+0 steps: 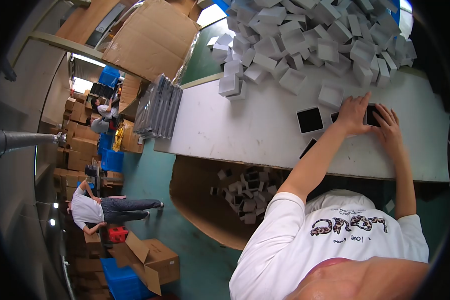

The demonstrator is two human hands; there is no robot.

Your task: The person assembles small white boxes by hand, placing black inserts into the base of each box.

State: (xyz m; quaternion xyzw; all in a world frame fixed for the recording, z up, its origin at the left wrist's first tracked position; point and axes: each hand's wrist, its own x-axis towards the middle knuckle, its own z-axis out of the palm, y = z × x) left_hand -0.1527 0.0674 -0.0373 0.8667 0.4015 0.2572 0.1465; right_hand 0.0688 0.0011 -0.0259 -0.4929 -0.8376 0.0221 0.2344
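My left hand (352, 112) lies flat, fingers spread, pressing down on a small black-lined box (334, 117) on the white table (245, 130). My right hand (387, 127) is just beside it, with its fingers on a second small black-lined box (372, 116) that sits between both hands. An open black-lined box (310, 120) rests on the table to the left of my left hand. Another dark piece (307, 148) lies at the table's near edge by my left forearm.
A big heap of small white boxes (310, 40) covers the far side of the table. A plastic-wrapped stack of flat sheets (157, 106) stands at its left end. A large carton (205, 200) holding small boxes sits below. A person (105, 210) bends among cartons and blue crates (120, 282).
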